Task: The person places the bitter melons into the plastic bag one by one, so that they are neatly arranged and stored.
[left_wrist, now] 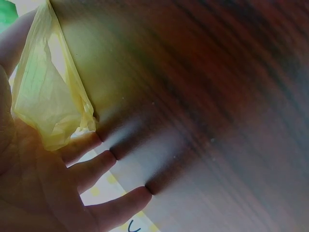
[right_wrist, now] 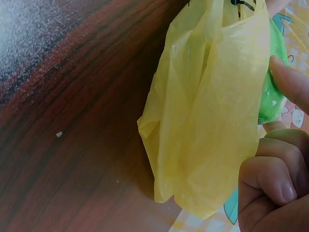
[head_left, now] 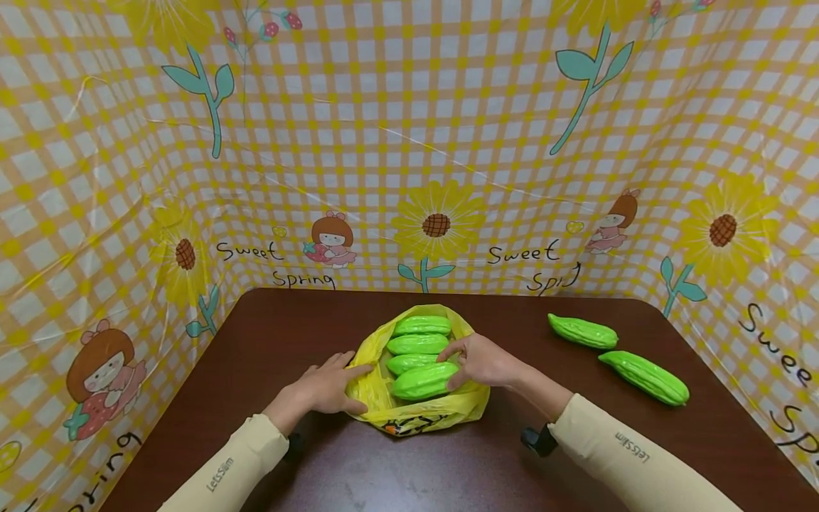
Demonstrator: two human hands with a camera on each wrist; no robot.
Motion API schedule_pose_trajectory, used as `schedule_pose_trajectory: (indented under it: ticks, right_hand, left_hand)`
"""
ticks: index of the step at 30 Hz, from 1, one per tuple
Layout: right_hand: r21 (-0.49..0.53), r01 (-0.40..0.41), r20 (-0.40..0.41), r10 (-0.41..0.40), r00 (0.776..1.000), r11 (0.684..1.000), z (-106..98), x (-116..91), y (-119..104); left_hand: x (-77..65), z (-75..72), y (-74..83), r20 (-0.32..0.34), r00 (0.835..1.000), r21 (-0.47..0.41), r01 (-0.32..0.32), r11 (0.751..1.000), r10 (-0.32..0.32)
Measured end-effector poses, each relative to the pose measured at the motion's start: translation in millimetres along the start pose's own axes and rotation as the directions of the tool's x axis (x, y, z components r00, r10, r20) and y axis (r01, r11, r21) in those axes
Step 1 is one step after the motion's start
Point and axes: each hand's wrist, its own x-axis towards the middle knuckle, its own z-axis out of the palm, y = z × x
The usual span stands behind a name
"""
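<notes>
A yellow plastic bag (head_left: pixel 470 409) lies on the table with its mouth spread, holding several bright green, ridged bitter melons (head_left: pixel 419 325). My right hand (head_left: pixel 483 361) reaches over the bag's right side. Its thumb and forefinger pinch the right end of the nearest bitter melon (head_left: pixel 422 382), while the other fingers curl in, as the right wrist view shows. At the bag's left rim is my left hand (head_left: pixel 326 384), thumb and forefinger against the plastic. In the left wrist view its other fingers (left_wrist: pixel 120 208) are straight and spread, tips on the tabletop.
Two more bitter melons, one farther back (head_left: pixel 582 331) and one nearer (head_left: pixel 646 378), lie on the right of the dark brown table (head_left: pixel 269 334). A checked sheet with sunflower prints (head_left: pixel 358 156) encloses the table at the back and sides.
</notes>
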Motion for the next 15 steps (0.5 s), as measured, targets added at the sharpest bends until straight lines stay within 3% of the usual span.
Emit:
schedule_pose_trajectory:
  ticks: [15]
  right_hand:
    - [-0.116, 0.050, -0.008, -0.052, 0.999, 0.992, 11, -2, 0]
  left_hand:
    - [-0.4, 0.1, 0.1, 0.002, 1.000, -0.006, 0.003, 1.000, -0.003]
